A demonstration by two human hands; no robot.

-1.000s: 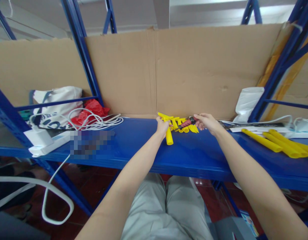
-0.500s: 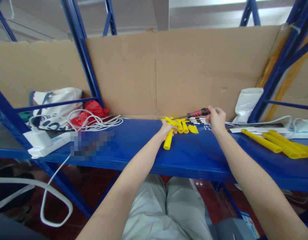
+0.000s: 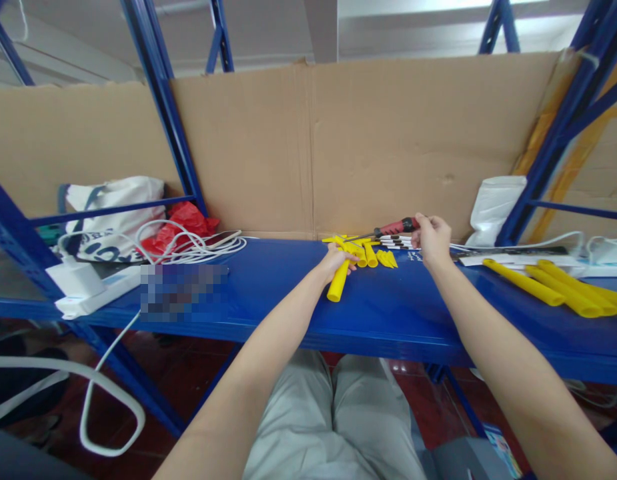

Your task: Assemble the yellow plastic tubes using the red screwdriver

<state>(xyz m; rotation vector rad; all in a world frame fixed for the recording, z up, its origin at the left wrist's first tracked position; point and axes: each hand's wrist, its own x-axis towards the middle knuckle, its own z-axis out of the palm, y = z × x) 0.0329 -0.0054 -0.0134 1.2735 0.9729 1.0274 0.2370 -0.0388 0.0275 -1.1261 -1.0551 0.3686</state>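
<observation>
Your left hand (image 3: 335,259): fingers curled round one yellow tube (image 3: 337,287). Your right hand (image 3: 435,239), three o'clock from it: fingers narrowed, pinching a screwdriver (image 3: 395,227).

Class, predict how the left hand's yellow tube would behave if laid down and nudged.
The yellow tube may roll, as its side looks round. It seems fairly stiff, its visible length being straight. It is probably light: the near end looks hollow.
</observation>
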